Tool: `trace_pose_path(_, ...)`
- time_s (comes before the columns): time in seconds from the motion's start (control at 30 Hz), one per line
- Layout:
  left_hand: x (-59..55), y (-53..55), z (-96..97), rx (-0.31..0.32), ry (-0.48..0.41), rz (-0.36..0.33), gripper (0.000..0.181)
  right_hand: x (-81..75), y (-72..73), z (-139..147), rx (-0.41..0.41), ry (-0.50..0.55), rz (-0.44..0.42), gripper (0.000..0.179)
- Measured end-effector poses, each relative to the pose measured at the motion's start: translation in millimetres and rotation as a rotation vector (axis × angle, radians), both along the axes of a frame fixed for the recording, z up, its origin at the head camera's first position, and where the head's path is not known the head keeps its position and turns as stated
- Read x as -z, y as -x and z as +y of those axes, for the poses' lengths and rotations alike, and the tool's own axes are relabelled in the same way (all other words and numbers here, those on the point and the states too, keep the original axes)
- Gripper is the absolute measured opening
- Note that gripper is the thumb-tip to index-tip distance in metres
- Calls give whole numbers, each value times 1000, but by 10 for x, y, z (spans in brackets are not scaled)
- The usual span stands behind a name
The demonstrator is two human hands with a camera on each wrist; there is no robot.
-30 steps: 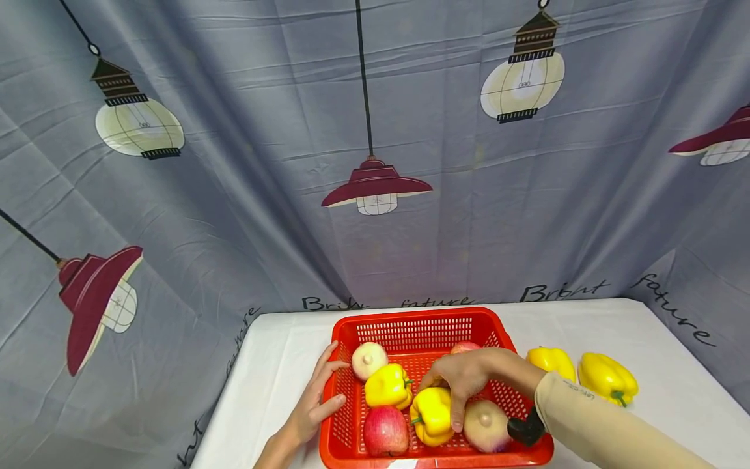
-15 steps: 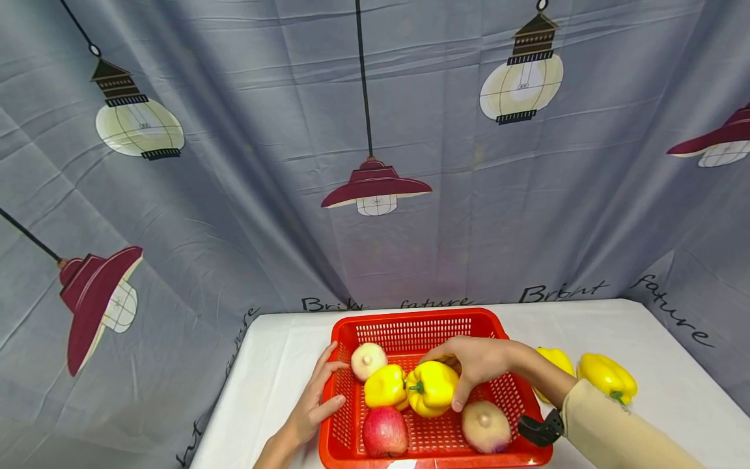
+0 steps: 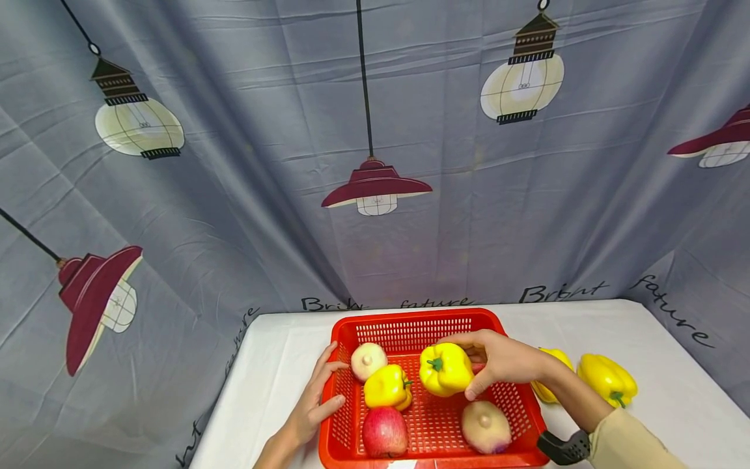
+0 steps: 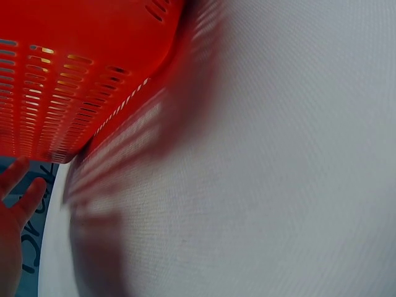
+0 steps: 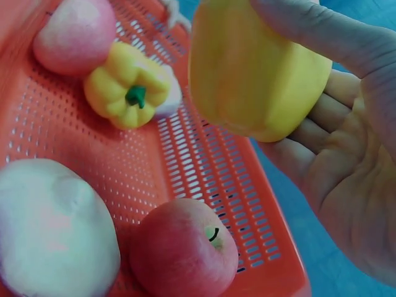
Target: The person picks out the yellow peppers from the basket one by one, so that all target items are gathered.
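Observation:
In the head view my right hand [image 3: 506, 357] holds a yellow bell pepper [image 3: 445, 369] above the red plastic basket [image 3: 422, 314], thumb on one side and fingers on the other. The right wrist view also shows this pepper [image 5: 253, 80], raised over the basket wall. My left hand [image 3: 310, 400] rests at the basket's left rim with its fingers extended. Inside lie another yellow bell pepper [image 3: 387, 385], a red apple [image 3: 385, 432] and two pale, turnip-like vegetables, one at the back left [image 3: 368, 360] and one at the front right [image 3: 486, 426]. A second apple [image 5: 184, 247] is mostly hidden behind my right hand in the head view.
Two more yellow bell peppers lie on the white table to the right of the basket, one partly behind my forearm [image 3: 559, 356] and one farther right [image 3: 607, 378]. A grey curtain [image 3: 410, 254] printed with lamps hangs behind the table.
My right hand has lifted the yellow bell pepper from the basket's front middle, moving it up and toward the back right. The left hand and the basket stay in place.

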State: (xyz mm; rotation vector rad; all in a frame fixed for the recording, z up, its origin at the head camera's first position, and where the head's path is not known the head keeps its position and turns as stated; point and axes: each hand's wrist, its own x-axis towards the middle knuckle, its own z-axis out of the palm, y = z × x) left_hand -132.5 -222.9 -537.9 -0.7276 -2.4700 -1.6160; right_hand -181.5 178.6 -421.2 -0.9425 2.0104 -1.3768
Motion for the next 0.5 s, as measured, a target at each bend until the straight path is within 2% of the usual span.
trace_pose_path(0.17,9,3,4,-5,-2,-6,46,0,-89,127,74,48,11,77)
trace_pose_path(0.4,27,5,-4,9,-11,-1,45,68,-237,331,116,214,30,75)
trace_pose_path(0.5,28,10,-7,4,-6,2,45,99,-312,416,158,265,-2,74)
